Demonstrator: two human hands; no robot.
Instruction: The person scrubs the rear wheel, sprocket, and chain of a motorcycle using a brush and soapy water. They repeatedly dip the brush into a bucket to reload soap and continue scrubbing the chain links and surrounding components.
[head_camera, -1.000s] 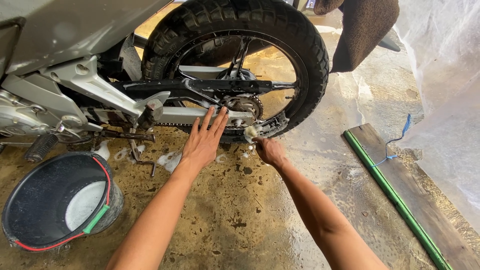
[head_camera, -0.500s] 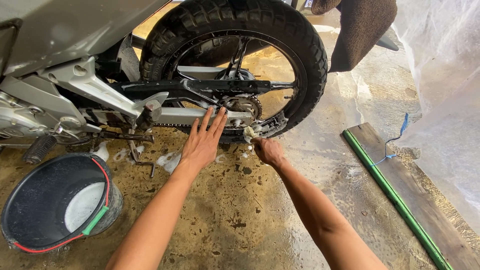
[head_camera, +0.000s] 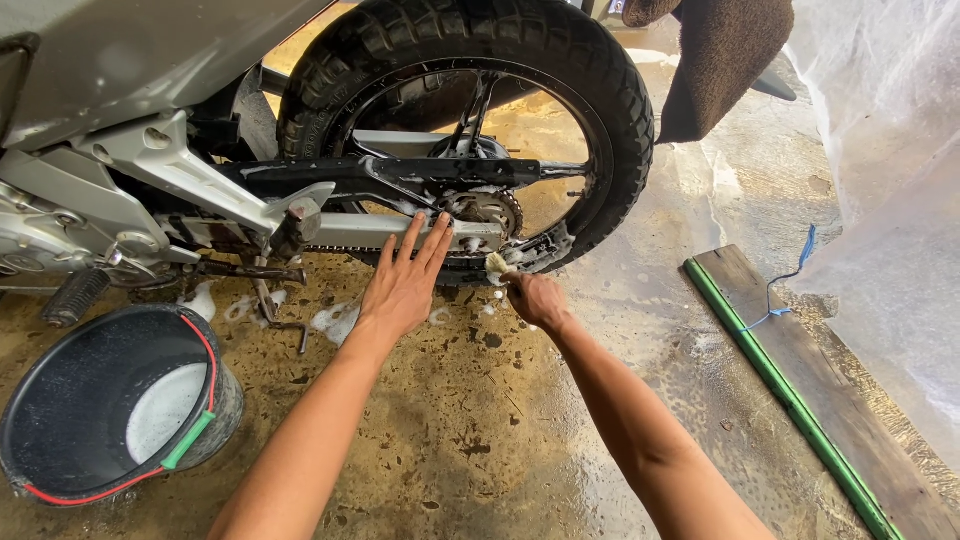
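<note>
A motorcycle's rear wheel (head_camera: 610, 130) with a knobby black tyre stands on wet concrete, its chain and sprocket (head_camera: 485, 212) soapy. My left hand (head_camera: 405, 285) lies flat with spread fingers against the lower chain run and swingarm (head_camera: 360, 228). My right hand (head_camera: 535, 298) is shut on a small brush (head_camera: 497, 265), whose foamy bristles touch the chain just below the sprocket.
A black bucket (head_camera: 60, 420) with a red handle and soapy water sits at lower left. A green-edged wooden plank (head_camera: 800, 370) lies at right beside a plastic sheet (head_camera: 890, 180). Foam patches (head_camera: 335, 318) dot the floor under the footpeg (head_camera: 72, 298).
My right hand with the brush has shifted slightly along the chain; my left hand stays pressed on the swingarm.
</note>
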